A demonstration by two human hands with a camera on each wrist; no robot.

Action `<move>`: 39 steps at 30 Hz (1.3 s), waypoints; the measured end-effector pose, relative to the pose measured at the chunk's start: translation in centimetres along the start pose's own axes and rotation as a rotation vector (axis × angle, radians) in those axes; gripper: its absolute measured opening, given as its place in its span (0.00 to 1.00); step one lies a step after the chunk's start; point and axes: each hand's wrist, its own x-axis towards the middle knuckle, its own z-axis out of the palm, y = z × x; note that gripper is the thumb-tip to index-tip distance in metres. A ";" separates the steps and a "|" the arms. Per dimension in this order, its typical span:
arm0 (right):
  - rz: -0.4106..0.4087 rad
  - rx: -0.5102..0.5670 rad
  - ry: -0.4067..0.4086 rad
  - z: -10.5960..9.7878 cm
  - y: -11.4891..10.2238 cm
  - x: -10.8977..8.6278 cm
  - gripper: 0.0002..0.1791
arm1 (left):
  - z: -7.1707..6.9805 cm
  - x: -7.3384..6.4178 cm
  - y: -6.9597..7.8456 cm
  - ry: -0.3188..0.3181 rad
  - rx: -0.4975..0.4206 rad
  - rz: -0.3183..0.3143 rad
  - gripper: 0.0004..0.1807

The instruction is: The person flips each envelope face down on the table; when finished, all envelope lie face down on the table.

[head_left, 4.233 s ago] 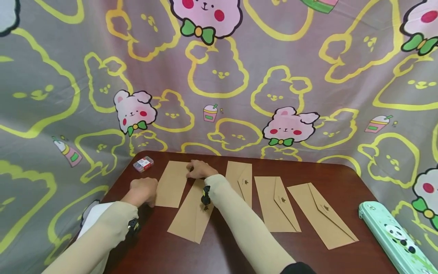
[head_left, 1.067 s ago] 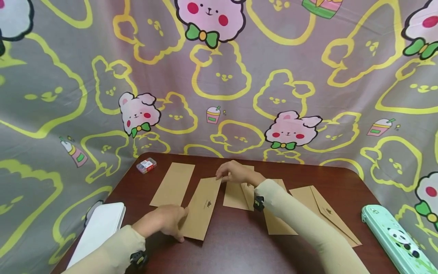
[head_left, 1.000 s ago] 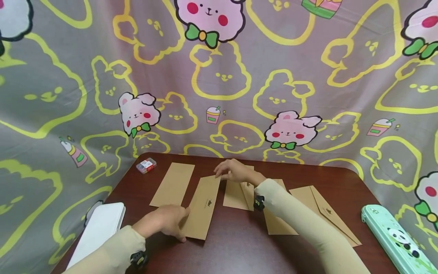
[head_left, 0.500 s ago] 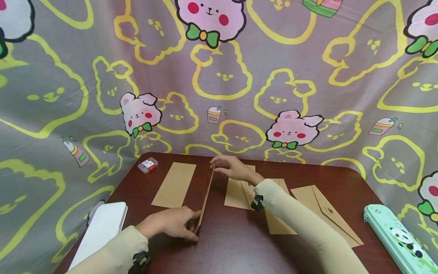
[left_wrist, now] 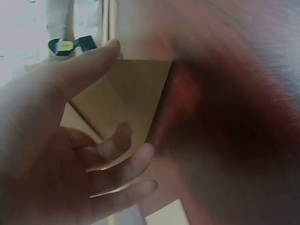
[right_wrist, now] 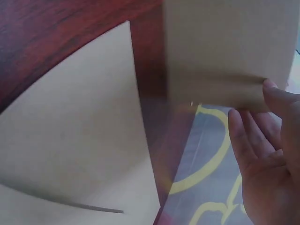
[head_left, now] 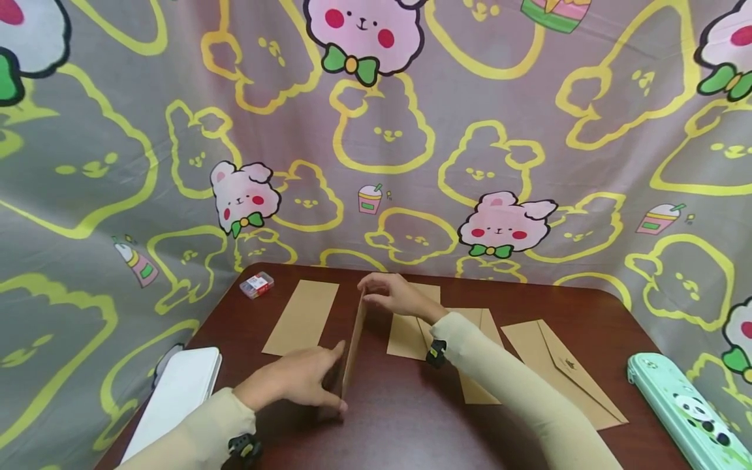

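A brown paper envelope (head_left: 354, 349) stands nearly on its long edge over the table, seen almost edge-on in the head view. My right hand (head_left: 396, 295) pinches its far end, the thumb lying on the paper (right_wrist: 220, 51) in the right wrist view. Around the near end is my left hand (head_left: 296, 375), thumb by the lower corner, fingers spread on the left side. In the left wrist view those fingers (left_wrist: 119, 173) look loosely extended beside the envelope (left_wrist: 133, 89); contact is hard to tell. Another envelope (head_left: 302, 316) lies flat and plain side up to the left.
Flap-side-up envelopes lie to the right: one (head_left: 405, 336) beneath the right hand, one (head_left: 478, 385) partly behind the right forearm, one (head_left: 566, 372) farther right. A white case (head_left: 173, 398), a small clear box (head_left: 256, 285) and a green panda pencil case (head_left: 687, 405) sit near the edges.
The envelope between my hands has gone from lying, to tilted, to standing on edge. My right hand has moved from the leftmost envelope to this one. My left fingers have spread since half a second ago.
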 end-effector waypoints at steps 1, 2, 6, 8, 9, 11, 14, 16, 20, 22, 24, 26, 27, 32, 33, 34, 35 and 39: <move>-0.011 -0.009 0.008 0.0 -0.1 0.1 0.16 | -0.3 -0.1 0.1 0.017 -0.017 0.010 0.63; -0.022 -0.017 0.016 0.0 -0.1 0.2 0.16 | -0.5 -0.1 0.2 0.035 -0.034 0.019 0.64; -0.005 0.008 0.036 0.0 -0.1 0.4 0.15 | -1.5 -0.3 0.6 0.067 -0.093 0.062 0.67; 0.017 0.034 0.030 0.0 -0.2 0.4 0.15 | -1.8 -0.4 0.8 0.067 -0.072 0.077 0.63; 0.026 0.045 0.026 0.0 -0.2 0.4 0.15 | -1.9 -0.4 0.9 0.063 -0.067 0.089 0.60; 0.035 0.054 0.017 0.0 -0.4 0.4 0.14 | -2.0 -0.5 1.0 0.055 -0.059 0.117 0.52; 0.037 0.042 0.001 0.1 -0.6 0.4 0.14 | -2.1 -0.4 1.1 0.058 -0.078 0.172 0.41; 0.044 0.030 -0.006 0.1 -0.7 0.4 0.14 | -2.1 -0.4 1.0 0.066 -0.088 0.208 0.37; 0.055 0.014 -0.012 0.1 -0.7 0.2 0.17 | -2.2 -0.4 1.0 0.072 -0.098 0.250 0.33; 0.047 0.012 -0.012 0.2 -0.6 0.1 0.20 | -2.2 -0.4 0.9 0.068 -0.103 0.253 0.33; 0.046 0.011 -0.011 0.3 -0.3 0.0 0.22 | -2.2 -0.4 0.9 0.064 -0.106 0.253 0.34; 0.041 0.015 -0.010 0.5 0.1 -0.1 0.23 | -2.2 -0.4 0.9 0.057 -0.105 0.251 0.34; 0.044 0.019 -0.012 0.7 0.3 -0.1 0.23 | -2.3 -0.4 0.9 0.055 -0.105 0.250 0.34; 0.098 0.010 -0.029 1.7 1.1 -0.7 0.23 | -2.4 -0.4 1.2 0.046 -0.081 0.249 0.34; 0.113 0.003 -0.036 1.9 1.2 -0.8 0.23 | -2.4 -0.4 1.2 0.045 -0.071 0.249 0.33; 0.128 -0.008 -0.041 2.1 1.2 -0.9 0.23 | -2.5 -0.4 1.3 0.043 -0.060 0.249 0.33; 0.138 -0.023 -0.048 2.2 1.2 -0.9 0.23 | -2.5 -0.4 1.3 0.041 -0.048 0.246 0.33; 0.159 -0.095 -0.061 2.4 1.4 -1.0 0.23 | -2.7 -0.5 1.6 0.042 -0.004 0.244 0.34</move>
